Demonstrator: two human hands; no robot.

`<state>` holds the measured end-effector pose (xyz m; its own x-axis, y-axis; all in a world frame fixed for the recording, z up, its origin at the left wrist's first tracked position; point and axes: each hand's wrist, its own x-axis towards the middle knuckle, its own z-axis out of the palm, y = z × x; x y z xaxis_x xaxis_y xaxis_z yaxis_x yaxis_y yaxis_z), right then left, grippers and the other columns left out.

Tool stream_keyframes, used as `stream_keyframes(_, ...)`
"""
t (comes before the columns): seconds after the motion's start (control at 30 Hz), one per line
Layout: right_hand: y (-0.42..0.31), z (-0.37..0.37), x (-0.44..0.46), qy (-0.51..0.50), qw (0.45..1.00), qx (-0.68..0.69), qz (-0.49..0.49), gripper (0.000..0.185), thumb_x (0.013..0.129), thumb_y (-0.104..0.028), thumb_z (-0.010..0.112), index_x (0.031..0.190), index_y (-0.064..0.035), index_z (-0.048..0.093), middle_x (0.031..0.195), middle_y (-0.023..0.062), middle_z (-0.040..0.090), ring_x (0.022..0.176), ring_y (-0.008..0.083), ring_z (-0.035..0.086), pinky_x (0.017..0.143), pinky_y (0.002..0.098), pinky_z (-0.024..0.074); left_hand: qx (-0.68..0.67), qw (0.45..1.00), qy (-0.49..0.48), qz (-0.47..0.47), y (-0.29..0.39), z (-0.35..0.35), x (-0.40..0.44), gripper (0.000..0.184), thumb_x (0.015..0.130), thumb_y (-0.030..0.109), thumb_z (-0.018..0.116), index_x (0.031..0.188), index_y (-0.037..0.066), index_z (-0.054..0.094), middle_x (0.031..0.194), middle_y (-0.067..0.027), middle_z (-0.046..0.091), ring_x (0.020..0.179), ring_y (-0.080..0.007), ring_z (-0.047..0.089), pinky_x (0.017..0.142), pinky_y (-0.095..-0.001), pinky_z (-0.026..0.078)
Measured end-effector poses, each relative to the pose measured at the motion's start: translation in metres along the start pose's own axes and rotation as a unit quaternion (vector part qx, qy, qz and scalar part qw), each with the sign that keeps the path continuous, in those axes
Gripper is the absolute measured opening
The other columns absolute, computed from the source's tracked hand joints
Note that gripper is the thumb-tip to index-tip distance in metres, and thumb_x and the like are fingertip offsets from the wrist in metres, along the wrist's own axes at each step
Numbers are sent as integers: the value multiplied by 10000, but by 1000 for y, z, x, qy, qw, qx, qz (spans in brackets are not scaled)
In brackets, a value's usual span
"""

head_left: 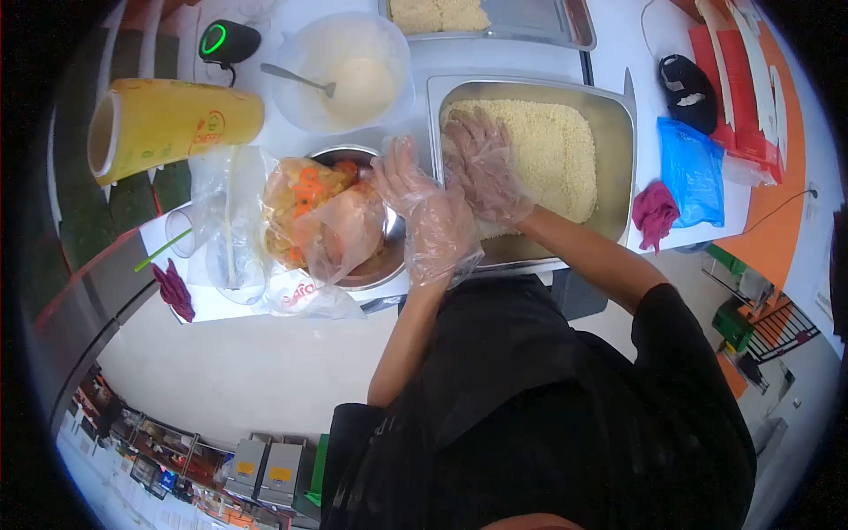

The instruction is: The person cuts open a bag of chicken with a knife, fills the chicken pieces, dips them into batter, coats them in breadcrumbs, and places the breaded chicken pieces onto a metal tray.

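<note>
Both my hands wear clear plastic gloves. My left hand [422, 205] is over the gap between the steel bowl and the deep metal tray, fingers extended, holding nothing visible. My right hand [488, 168] lies at the left side of the deep metal tray [616, 177], fingers spread over the pale crumbs [552, 155], palm down. Left of my left hand, the steel bowl [393, 243] is partly covered by a clear plastic bag [309, 208] with orange and yellowish pieces inside.
Behind stands a white tub [358, 75] of pale batter with a spoon [305, 81]. A yellow paper roll or bucket [177, 124] lies at left, near a black device [230, 41]. Another tray [521, 22] is at the back; a blue bag [692, 172] and maroon cloth [654, 215] lie right.
</note>
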<state>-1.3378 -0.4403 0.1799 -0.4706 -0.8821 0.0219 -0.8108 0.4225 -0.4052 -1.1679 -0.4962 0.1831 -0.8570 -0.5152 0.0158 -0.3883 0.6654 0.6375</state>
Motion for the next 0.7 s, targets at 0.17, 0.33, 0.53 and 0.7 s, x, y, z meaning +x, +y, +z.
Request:
stream_keyframes(0.17,27,9,24,19,996,-43,-79,403,987,-308,545,1303,-65,606,1316,184,576,1266,393,475,1077,566,321,-1,993,86,-75,30,-31,25,625,911,128,641,1435,-93,381,1346,-274,425,1237,-493,324,1048,-572,244)
stream_keyframes(0.33,29,8,28,52,996,-6,-75,377,987,-332,554,1251,-77,642,1216,166,592,1212,365,493,1059,537,348,1,986,131,-100,44,-35,44,773,895,134,706,1493,-134,296,1576,-275,335,1487,-516,227,1267,-548,141)
stream_keyframes(0.53,59,-64,42,-159,976,137,-56,509,952,-359,644,1331,-22,597,1294,213,607,1218,400,541,1059,531,404,8,983,153,-97,42,-31,44,793,886,132,703,1503,-131,282,1583,-265,335,1494,-500,218,1265,-558,114)
stream_keyframes(0.7,91,-56,23,-195,967,16,-163,787,850,-422,770,1463,-12,495,1291,256,616,1195,421,561,1066,519,415,12,985,145,-90,41,-32,43,781,877,130,702,1486,-147,299,1583,-267,336,1499,-474,231,1264,-565,121)
